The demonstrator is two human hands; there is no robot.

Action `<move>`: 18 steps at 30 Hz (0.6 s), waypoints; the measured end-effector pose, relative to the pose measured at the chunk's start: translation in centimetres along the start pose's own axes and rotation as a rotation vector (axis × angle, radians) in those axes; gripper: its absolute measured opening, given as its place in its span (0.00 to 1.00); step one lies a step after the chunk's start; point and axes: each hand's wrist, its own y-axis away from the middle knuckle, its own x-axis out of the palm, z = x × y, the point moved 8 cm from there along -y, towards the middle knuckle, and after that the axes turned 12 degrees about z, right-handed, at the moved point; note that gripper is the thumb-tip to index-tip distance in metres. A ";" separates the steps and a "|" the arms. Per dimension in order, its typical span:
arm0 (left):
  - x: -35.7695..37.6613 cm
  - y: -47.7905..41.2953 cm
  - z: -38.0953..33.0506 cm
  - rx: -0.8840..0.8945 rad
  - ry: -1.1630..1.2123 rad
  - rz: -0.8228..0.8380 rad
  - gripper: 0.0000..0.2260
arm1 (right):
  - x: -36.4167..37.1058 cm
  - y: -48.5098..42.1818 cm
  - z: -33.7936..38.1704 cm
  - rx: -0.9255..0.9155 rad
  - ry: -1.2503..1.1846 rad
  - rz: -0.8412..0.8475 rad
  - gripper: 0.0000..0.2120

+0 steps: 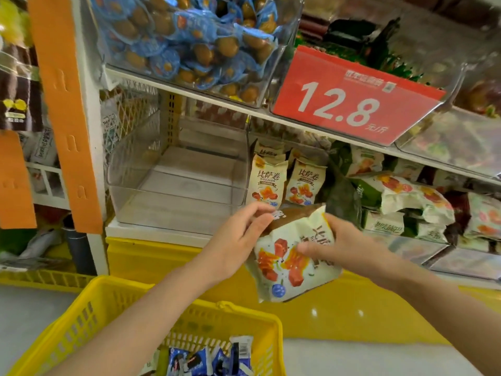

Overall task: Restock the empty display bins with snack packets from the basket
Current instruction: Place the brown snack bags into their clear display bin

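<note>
Both hands hold a cream snack packet (287, 264) printed with red and orange pieces, in front of the middle shelf. My left hand (238, 240) pinches its brown top edge, and my right hand (339, 245) grips its right side. Behind them a clear bin (176, 191) stands empty, and the bin to its right holds matching cream packets (268, 180). A yellow basket (89, 321) sits low at the left with blue and white packets (206, 359) inside.
Above, a clear bin of blue-wrapped snacks (189, 42) and a red 12.8 price sign (349, 99). Green and white packets (401, 196) fill bins at the right. An orange shelf upright (65, 109) stands at the left, a yellow shelf base (151, 256) below.
</note>
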 end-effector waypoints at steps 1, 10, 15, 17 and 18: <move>0.2 -1.0 0.0 0.004 -0.027 -0.010 0.17 | -1.8 0.5 0.1 -0.002 0.011 -0.073 0.28; 1.9 -7.4 4.1 -0.039 -0.876 -0.024 0.17 | -14.1 -0.2 0.3 0.117 0.863 -0.722 0.29; 1.6 -7.8 4.4 0.047 -0.997 -0.096 0.17 | -13.9 -6.7 -0.6 0.215 1.106 -0.621 0.32; 1.6 -7.7 4.1 0.079 -1.009 -0.105 0.19 | -13.4 -9.4 -1.4 0.229 1.236 -0.511 0.33; 1.5 -7.6 4.0 0.093 -1.007 -0.102 0.20 | -13.1 -10.8 -2.3 0.234 1.256 -0.412 0.34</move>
